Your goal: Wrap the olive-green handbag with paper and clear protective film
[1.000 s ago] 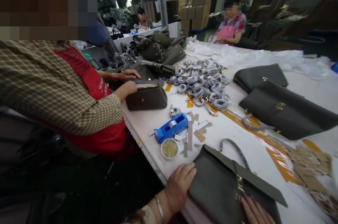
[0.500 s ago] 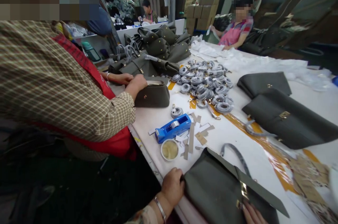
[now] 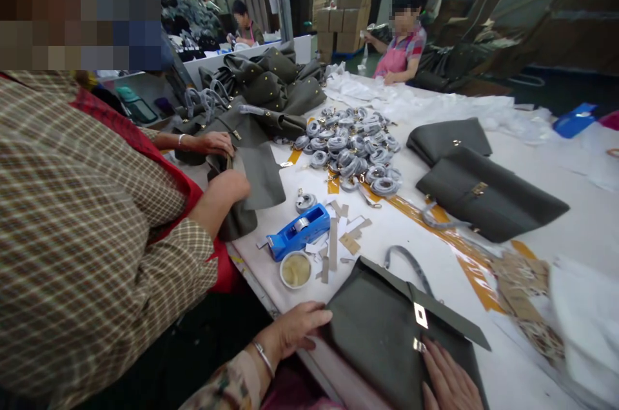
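A dark olive bag (image 3: 372, 320) lies at the near edge of the table, its flap turned up and a gold clasp plate (image 3: 420, 315) on it. My left hand (image 3: 296, 327), with a silver bangle on the wrist, is at the bag's left corner, fingers apart and the thumb beneath them. Flat on the bag's front, just below the gold lock, rests my right hand (image 3: 449, 378) with its fingers stretched out. A grey wrapped handle (image 3: 411, 265) arches behind the flap.
Beyond my left hand are a round dish (image 3: 295, 269), a blue tape dispenser (image 3: 300, 231) and paper scraps (image 3: 333, 242). Coiled straps (image 3: 358, 146) are heaped mid-table. Two bags (image 3: 488, 191) lie right. A person in a checked shirt (image 3: 106, 223) handles another bag at left.
My left hand's fingers have opened at the bag's corner. More of my right hand shows on the bag. The neighbouring person's bag is now opened out, its flap spread. The view has shifted right.
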Demonstrator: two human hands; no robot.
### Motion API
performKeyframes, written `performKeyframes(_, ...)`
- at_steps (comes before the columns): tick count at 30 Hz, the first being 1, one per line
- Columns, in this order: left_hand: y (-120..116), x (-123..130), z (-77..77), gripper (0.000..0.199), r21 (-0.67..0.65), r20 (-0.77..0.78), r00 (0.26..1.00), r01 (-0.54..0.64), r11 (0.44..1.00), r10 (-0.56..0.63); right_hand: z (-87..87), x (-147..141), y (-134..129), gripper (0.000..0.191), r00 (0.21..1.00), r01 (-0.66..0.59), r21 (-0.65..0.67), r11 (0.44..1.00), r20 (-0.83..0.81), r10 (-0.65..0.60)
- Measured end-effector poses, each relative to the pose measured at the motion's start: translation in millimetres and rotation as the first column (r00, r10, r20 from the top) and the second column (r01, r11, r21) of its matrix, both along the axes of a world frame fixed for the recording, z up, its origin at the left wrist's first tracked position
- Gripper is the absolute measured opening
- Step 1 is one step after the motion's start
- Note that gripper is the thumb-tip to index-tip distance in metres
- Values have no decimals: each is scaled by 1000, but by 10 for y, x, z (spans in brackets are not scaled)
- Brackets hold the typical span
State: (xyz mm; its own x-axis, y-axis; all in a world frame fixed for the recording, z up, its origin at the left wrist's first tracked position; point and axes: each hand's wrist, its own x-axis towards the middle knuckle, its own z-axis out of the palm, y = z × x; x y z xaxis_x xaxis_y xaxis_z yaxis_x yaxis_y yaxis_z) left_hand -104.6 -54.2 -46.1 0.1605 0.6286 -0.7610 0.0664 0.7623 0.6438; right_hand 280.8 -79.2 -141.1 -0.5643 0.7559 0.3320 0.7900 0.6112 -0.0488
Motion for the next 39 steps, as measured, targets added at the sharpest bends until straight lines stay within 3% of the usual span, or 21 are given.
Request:
performKeyframes(3,-14,138,-121,62,77,-128,992,-11,997,21,74,-24,-2,76,1000,20,-23,1000,14,-20)
performKeyframes(9,-15,304,-435,22,124,-421,906,16,992,38,135,-103,-5,75,998,55,-41,998,18,-54)
performKeyframes(11,-5,279,-390,17,134,-492,870,70,989,5,128,-105,-1,75,998,59,-39,998,17,-58)
performKeyframes(14,17,271,-118,24,205,-620,785,181,962,-16,101,-85,0,74,998,57,-41,997,14,-57)
performKeyframes(16,40,350,132,33,347,-748,664,374,860,13,80,-69,-4,74,999,52,-38,998,-1,-52)
performKeyframes(18,73,511,338,37,443,-820,573,635,633,-1,67,-55,-8,73,999,50,-40,998,-14,-51)
performKeyframes(20,115,723,428,30,468,-830,550,773,427,-87,63,-48,-11,73,999,48,-44,998,-16,-49)
performKeyframes(22,155,938,381,38,468,-832,539,810,353,-133,68,-47,-10,72,999,45,-48,998,-10,-45)
performKeyframes(24,183,1114,246,37,437,-851,512,814,381,-118,81,-52,-6,71,999,44,-53,998,-10,-44)
performKeyframes(27,195,1240,65,14,386,-878,466,828,407,-114,106,-63,2,71,999,50,-66,997,-16,-51)
performKeyframes(30,181,1093,82,8,390,-889,451,835,387,-76,123,-68,12,71,999,47,-65,997,-24,-49)
performKeyframes(32,154,779,188,14,361,-921,386,804,473,48,124,-65,16,72,999,36,-48,998,-27,-38)
performKeyframes(35,53,31,346,34,255,-963,132,716,650,233,111,-49,19,74,999,31,-27,999,-24,-32)
performKeyframes(37,-68,-472,385,45,233,-960,39,655,719,276,88,-34,17,74,999,33,-29,999,-21,-34)
performKeyframes(39,-205,-777,369,51,248,-937,-39,628,737,348,45,-19,12,74,999,35,-44,998,-17,-36)
